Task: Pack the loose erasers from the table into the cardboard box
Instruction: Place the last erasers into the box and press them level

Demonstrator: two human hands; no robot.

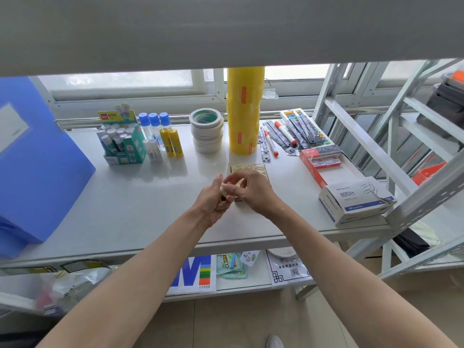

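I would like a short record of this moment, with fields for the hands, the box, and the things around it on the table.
left hand: closed around a few small erasers, above the table
right hand: fingers pinching at the erasers held in the left hand
box: flat, tan, just behind the hands, partly hidden; contents unclear
left of box: glue sticks, tape rolls
behind box: yellow tape stack
right of box: markers, paper clip carton
far left: blue folder

Bare table (140,204) left of cardboard box (251,169), yellow tape rolls (243,109) behind, paperclip box (351,199) right
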